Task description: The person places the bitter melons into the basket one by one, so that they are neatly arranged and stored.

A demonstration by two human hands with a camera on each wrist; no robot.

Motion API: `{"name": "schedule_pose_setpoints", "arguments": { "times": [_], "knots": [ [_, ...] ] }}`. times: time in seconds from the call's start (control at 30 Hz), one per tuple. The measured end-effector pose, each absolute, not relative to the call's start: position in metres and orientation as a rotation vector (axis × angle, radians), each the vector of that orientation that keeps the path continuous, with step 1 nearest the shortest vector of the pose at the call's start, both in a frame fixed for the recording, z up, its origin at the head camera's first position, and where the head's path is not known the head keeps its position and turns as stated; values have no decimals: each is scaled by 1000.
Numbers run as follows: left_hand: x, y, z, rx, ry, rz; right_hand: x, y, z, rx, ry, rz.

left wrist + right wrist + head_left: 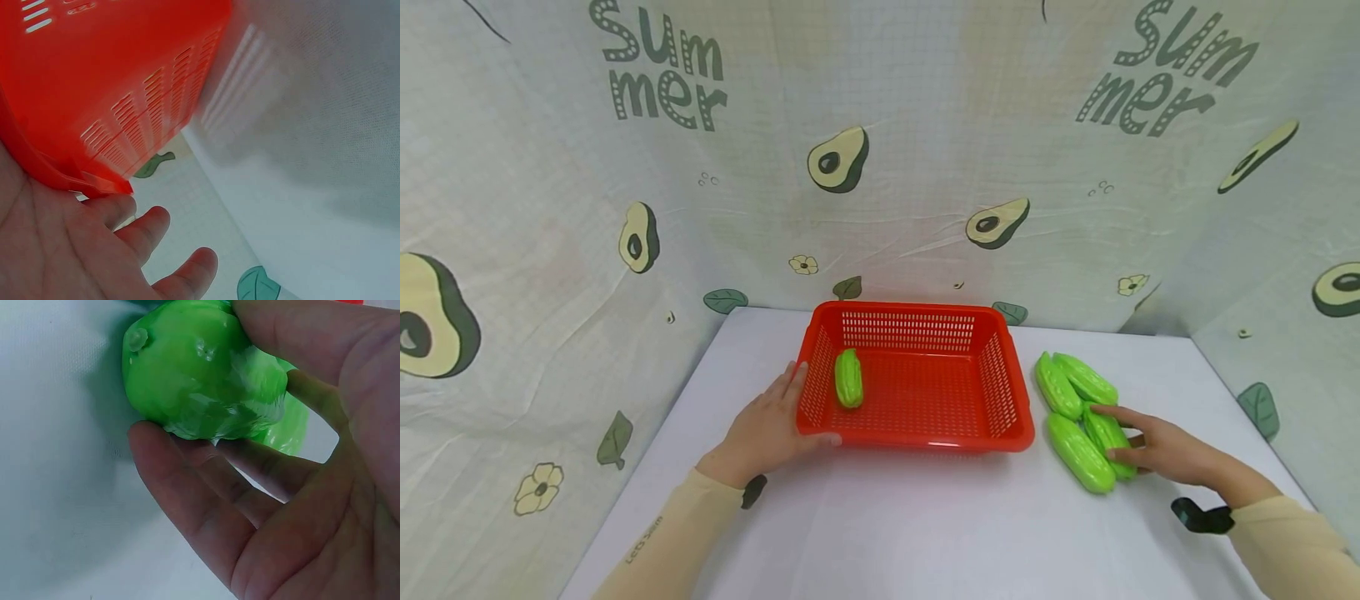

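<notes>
While the person's left hand (765, 431) rests with spread fingers against the left front corner of a red perforated plastic basket (925, 443), the right hand (1176, 450) pinches a glossy, bright-green, elongated vegetable (1103, 433) between thumb and fingers, right of the basket. Three similar green vegetables (1078, 454) lie beside it; another green vegetable (848, 380) lies inside the basket.

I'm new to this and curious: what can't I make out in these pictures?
Head view: part of the green vegetable under the right hand, covered by its fingers.
Head view: lettering on the left sleeve, too small to read surely.
Left wrist view: what lies in the red basket, hidden by its wall.
Right wrist view: a red sliver, probably the basket, cut off by the top edge.
</notes>
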State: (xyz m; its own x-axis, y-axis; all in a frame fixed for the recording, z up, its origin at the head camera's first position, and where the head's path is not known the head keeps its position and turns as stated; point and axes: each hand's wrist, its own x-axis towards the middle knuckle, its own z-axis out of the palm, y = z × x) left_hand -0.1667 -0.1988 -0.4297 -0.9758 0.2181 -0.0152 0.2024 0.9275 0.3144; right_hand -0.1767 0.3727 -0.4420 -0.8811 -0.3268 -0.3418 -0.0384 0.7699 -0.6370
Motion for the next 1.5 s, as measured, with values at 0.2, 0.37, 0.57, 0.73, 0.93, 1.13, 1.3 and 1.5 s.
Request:
{"name": "schedule_pose_setpoints", "arguments": {
  "times": [0.2,0.37,0.57,0.73,0.93,1.13,1.3,1.5],
  "knots": [
    [-168,-198,-430,327,3034,483,-175,373,-442,-265,2521,-915],
    [-167,-198,-429,323,3032,483,-176,372,-441,-252,2523,-906],
    [-166,-198,-429,333,3035,498,-175,371,-442,-242,2528,-899],
    [-166,-198,-429,339,3039,495,-173,372,-443,-253,2535,-919],
    [-165,-198,-428,346,3042,495,-169,374,-441,-294,2571,-919],
    [-164,-197,-426,345,3034,499,-163,380,-436,-342,2618,-903],
    [-164,-197,-427,347,3042,493,-160,380,-424,-386,2635,-897],
    [-164,-197,-426,344,3035,494,-168,369,-394,-440,2652,-891]
  ]
}}
